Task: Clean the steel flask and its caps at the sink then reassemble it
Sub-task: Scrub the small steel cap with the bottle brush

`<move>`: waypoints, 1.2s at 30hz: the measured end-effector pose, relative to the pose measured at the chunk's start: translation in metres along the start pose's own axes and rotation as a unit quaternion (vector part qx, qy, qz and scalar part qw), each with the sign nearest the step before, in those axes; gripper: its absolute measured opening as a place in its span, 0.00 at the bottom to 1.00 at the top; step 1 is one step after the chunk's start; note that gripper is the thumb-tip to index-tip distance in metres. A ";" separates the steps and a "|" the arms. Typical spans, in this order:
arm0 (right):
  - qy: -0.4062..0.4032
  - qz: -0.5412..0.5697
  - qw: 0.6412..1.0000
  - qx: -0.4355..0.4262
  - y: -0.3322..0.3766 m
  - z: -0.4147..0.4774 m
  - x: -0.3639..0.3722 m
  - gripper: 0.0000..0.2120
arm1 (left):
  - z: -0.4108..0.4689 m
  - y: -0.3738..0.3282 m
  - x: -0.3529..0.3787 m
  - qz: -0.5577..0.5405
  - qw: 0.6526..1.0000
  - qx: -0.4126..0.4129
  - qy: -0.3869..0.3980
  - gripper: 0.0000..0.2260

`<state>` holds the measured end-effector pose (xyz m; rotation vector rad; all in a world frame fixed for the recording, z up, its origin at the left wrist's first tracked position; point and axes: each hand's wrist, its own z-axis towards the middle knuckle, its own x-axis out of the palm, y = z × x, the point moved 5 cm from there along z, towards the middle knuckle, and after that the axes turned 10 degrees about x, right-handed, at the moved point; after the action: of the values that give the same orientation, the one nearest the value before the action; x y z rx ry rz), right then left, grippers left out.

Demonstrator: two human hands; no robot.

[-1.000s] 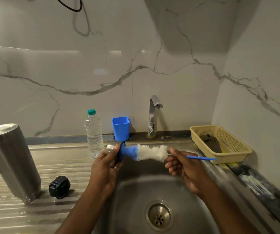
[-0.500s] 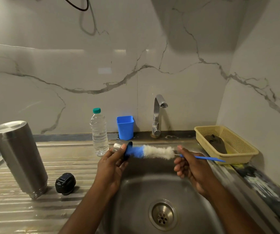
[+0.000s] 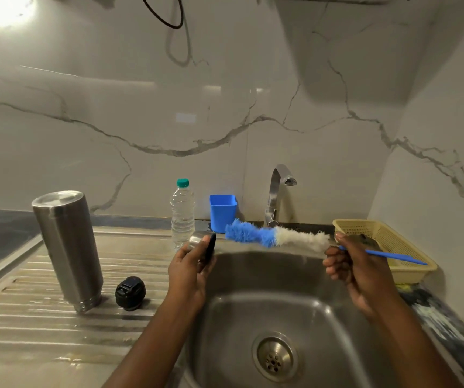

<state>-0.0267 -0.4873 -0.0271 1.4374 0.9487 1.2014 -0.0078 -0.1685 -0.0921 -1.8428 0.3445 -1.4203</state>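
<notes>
I am scrubbing the caps: my left hand (image 3: 190, 268) grips the steel cap (image 3: 201, 242) over the sink (image 3: 317, 312), my right hand (image 3: 356, 264) grips the brush (image 3: 275, 237), bristles just outside it. The flask (image 3: 68, 247) and black cap (image 3: 130, 293) wait on the drainboard. Next, I judge, a rinse.

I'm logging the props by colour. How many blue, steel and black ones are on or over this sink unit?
Blue: 2, the tub and the brush.
Steel: 3, the flask, the held cap, the tap.
Black: 1, the stopper.
Total: 6
</notes>
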 end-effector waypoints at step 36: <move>0.030 -0.436 0.898 -0.053 0.096 0.146 0.272 0.16 | 0.012 -0.006 -0.003 -0.004 1.000 -0.005 -0.014 0.22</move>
<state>0.1682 -0.2753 0.1194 0.7192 1.3436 0.6006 0.0012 -0.1577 -0.0912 -1.8714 0.3304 -1.4002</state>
